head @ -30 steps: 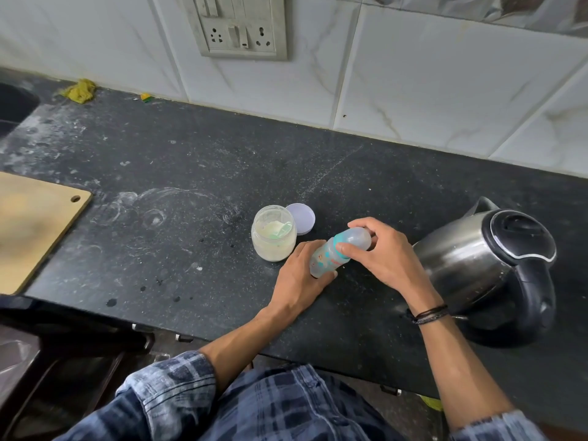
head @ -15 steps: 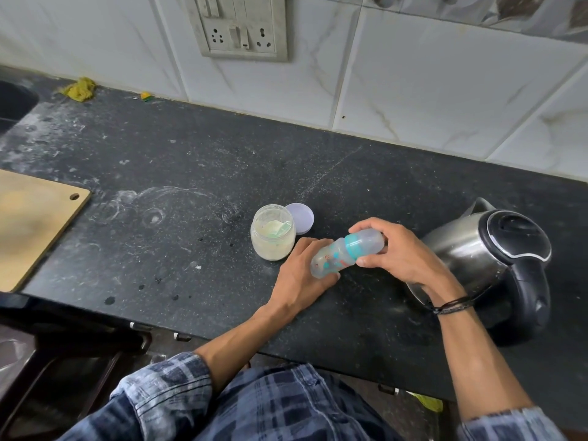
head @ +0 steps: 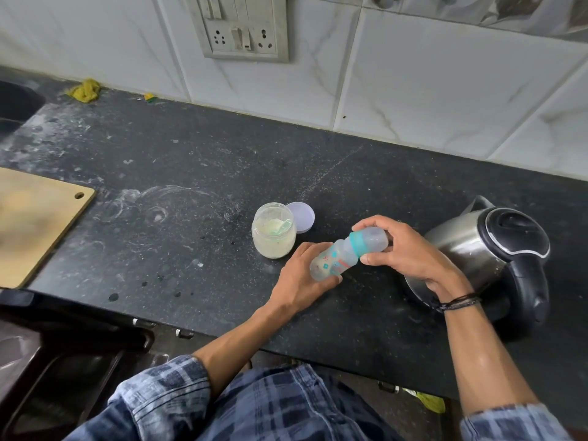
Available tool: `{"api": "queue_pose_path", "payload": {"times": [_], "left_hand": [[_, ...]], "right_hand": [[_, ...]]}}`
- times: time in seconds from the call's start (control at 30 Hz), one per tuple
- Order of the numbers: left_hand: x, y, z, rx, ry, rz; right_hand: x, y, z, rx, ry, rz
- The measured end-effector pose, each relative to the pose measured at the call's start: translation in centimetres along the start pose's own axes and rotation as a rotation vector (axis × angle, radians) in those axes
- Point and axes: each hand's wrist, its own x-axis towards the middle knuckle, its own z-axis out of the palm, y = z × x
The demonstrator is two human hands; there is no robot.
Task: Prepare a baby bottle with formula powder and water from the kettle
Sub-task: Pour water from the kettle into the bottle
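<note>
Head view: left hand (head: 300, 276) grips tilted bottle (head: 335, 261), right hand (head: 410, 253) pinches its cap (head: 372, 238), seemingly above counter (head: 191, 256).

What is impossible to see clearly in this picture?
Head view:
Contents of the baby bottle: its cloudy, printed wall and the left hand hide them.
Water level in the kettle: its closed steel body hides it.
Cutting board: blurred, and cut off by the left edge.

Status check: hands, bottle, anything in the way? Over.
Left hand grips baby bottle low; right hand grips its capped top. Bottle tilted. Formula jar open alongside; kettle lid shut. Nothing in the way.
</note>
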Motion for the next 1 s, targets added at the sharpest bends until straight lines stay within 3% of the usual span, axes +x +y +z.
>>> {"api": "queue_pose_path", "payload": {"times": [0.17, 0.33, 0.6, 0.9, 1.0], "left_hand": [[-0.5, -1.1, 0.1, -0.080, 0.054, -0.124], [-0.4, -1.2, 0.3, -0.138, 0.096, -0.160], [-0.1, -0.6, 1.2, -0.201, 0.162, -0.148], [-0.4, 0.6, 1.6, -0.263, 0.239, -0.128], [-0.1, 1.5, 1.5, -0.304, 0.292, -0.112]], "right_hand": [[0.0, 2.2, 2.1, 0.342, 0.248, 0.118], [0.2, 4.2, 5.7, 0.137, 0.464, 0.221], [0.1, 6.0, 7.4, -0.350, 0.411, 0.251], [-0.4, 4.9, 7.6, -0.441, 0.314, 0.209], [-2.6, 2.9, 7.1, -0.405, 0.396, 0.082]]}}
